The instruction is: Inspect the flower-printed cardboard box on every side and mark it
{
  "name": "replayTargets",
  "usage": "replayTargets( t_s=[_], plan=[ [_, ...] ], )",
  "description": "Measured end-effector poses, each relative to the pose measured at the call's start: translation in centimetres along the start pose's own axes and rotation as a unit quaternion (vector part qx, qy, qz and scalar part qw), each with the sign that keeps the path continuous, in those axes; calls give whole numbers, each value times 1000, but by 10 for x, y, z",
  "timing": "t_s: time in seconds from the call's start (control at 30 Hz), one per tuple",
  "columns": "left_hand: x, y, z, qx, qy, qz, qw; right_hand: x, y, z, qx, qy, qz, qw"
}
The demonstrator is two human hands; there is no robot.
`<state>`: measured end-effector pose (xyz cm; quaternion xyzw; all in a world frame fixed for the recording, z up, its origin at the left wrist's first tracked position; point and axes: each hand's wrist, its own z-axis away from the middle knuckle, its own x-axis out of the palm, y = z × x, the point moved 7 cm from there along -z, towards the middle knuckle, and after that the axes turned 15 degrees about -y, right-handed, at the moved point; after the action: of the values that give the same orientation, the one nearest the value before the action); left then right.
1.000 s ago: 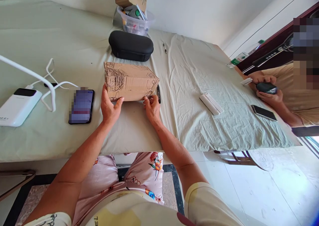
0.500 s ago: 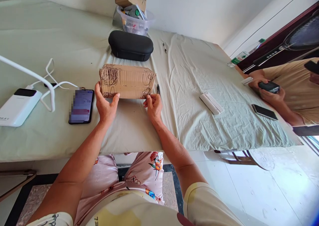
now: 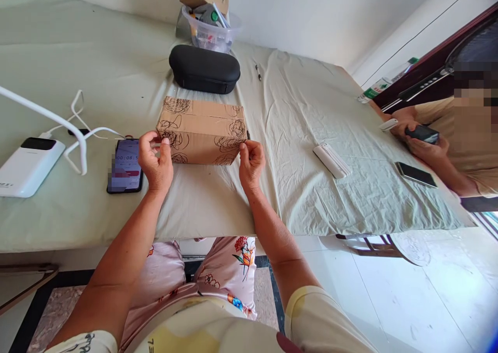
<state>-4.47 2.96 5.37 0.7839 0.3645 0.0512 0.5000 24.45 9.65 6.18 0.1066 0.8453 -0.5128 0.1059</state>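
A brown cardboard box (image 3: pixel 201 131), scribbled with black marker loops, lies flat on the pale green cloth (image 3: pixel 311 207) in front of me. My right hand (image 3: pixel 252 165) pinches the box's near right corner between fingertips and thumb. My left hand (image 3: pixel 155 161) is curled at the box's left end, its fingertips against the cardboard. A black marker (image 3: pixel 248 135) shows only as a tip behind the right corner, the rest hidden by the box.
Left of the box are a phone showing a timer (image 3: pixel 125 166), a white power bank (image 3: pixel 31 166) and white cables. Behind it are a black hard case (image 3: pixel 204 70), a pen (image 3: pixel 258 71) and a plastic tub (image 3: pixel 210 31). To the right, a co-worker's hands (image 3: pixel 422 140) hold a dark object.
The box has turned and sits slightly lower, showing a wider face with a seam. My hands have spread further apart, and my left fingers have curled in.
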Motion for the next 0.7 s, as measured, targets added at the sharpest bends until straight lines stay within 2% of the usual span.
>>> replayTargets(
  t_s=[0.23, 0.4, 0.57, 0.7],
  plan=[
    [11, -19, -3, -68, -66, -24, 995, 12, 28, -4, 57, -67, 0, 996],
    [15, -31, -4, -94, -87, -60, 990, 19, 46, -4, 91, -121, 43, 988],
    [22, -38, -1, -118, -140, -125, 975, 23, 55, -3, 101, -156, 103, 977],
    [23, -39, 0, -127, -146, -164, 967, 25, 55, -2, 113, -176, 123, 970]
  ],
)
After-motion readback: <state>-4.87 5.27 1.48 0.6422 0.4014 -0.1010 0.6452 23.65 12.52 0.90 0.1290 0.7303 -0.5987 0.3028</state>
